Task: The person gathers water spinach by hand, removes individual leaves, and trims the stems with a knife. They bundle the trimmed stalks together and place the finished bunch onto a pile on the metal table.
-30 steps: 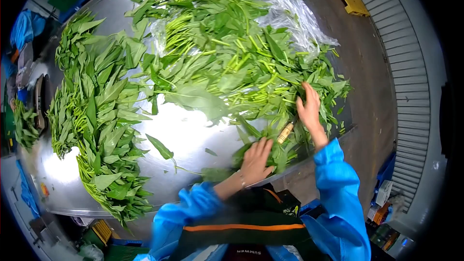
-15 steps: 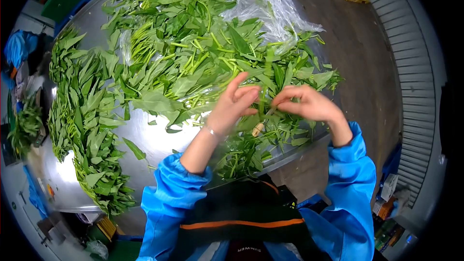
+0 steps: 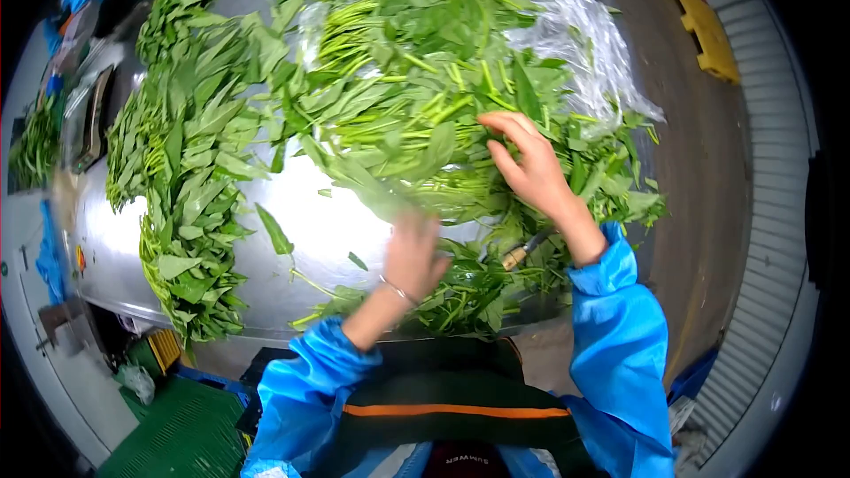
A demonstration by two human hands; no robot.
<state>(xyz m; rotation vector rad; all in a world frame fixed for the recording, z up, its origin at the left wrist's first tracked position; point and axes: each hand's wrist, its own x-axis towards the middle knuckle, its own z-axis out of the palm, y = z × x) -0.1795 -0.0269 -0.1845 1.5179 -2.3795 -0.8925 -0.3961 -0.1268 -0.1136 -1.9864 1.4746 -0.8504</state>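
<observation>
Long-stemmed leafy greens (image 3: 443,124) are heaped over the middle and right of a shiny metal table (image 3: 323,230). My left hand (image 3: 413,255) is motion-blurred over the near edge of the heap, close to some leaves; its fingers are too smeared to read. With fingers apart and nothing in them, my right hand (image 3: 534,164) reaches onto the stems at the right of the heap. Below it lies a knife-like tool with a pale wooden end (image 3: 513,258), partly hidden among leaves. Looser greens (image 3: 469,296) lie by the table's near edge.
Another long row of greens (image 3: 190,159) lies along the left side. Clear plastic film (image 3: 584,44) rests at the back right. A yellow pallet (image 3: 704,31) is on the floor at right, and a green crate (image 3: 181,434) stands below the table at lower left.
The view has shifted left. My left hand has moved down and away from my right hand, which has opened over the stems. The two hands were close together before.
</observation>
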